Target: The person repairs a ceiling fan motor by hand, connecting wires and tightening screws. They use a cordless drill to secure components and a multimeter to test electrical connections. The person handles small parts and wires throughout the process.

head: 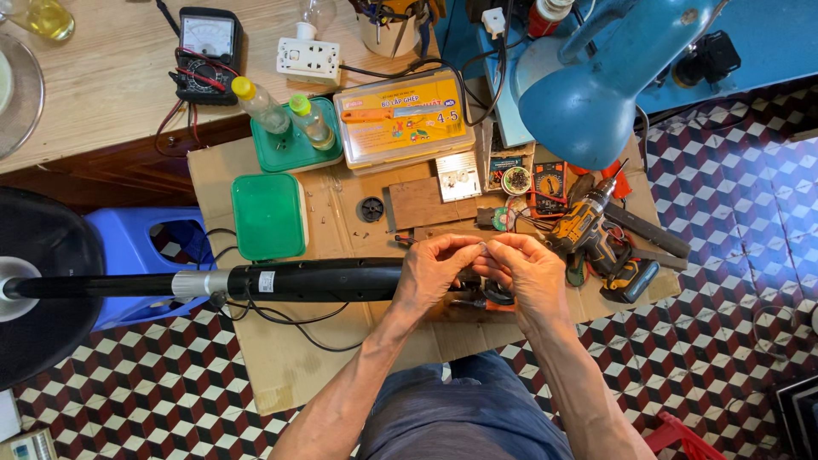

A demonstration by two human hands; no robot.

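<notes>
Above the cardboard sheet (281, 366), your left hand (430, 273) and right hand (528, 277) pinch a tiny part (482, 248) together; beneath them the black fan pole (315, 279) lies lengthwise, pointing left toward its base (43, 281).

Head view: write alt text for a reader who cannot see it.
Seen from above, a left hand and right hand pinch a tiny part together over a black fan pole lying across cardboard. Around them lie a cordless drill, green box, two bottles and meters, on a patterned tile floor.
</notes>
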